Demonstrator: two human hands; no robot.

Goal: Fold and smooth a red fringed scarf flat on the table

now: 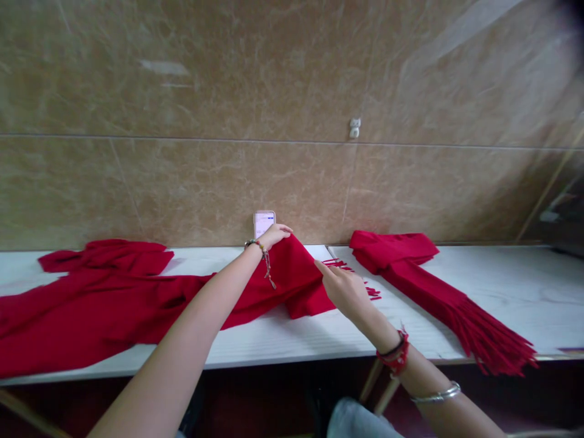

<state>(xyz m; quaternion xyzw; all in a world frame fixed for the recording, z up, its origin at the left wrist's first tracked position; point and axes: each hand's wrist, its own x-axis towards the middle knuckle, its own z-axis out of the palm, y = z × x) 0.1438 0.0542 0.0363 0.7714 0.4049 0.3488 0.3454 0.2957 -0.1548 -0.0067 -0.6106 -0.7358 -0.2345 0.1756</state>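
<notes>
Red fringed scarf (pixel 274 280) spans the white table (pixel 255 347), lifted near the wall edge by the left hand's (pixel 276 235) closed fingers; the right hand's (pixel 344 286) fingers pinch its fringed end.

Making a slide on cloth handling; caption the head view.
Left hand and right hand holding a fringed red scarf on a white table.

Phone (pixel 264 222), lit, upright against the tan wall (pixel 292 79), just towards nine o'clock from centre. Small white fitting (pixel 354 128) on the wall, one o'clock. White table (pixel 497 286) below. Dark object (pixel 563 225), blurred, three o'clock.
</notes>
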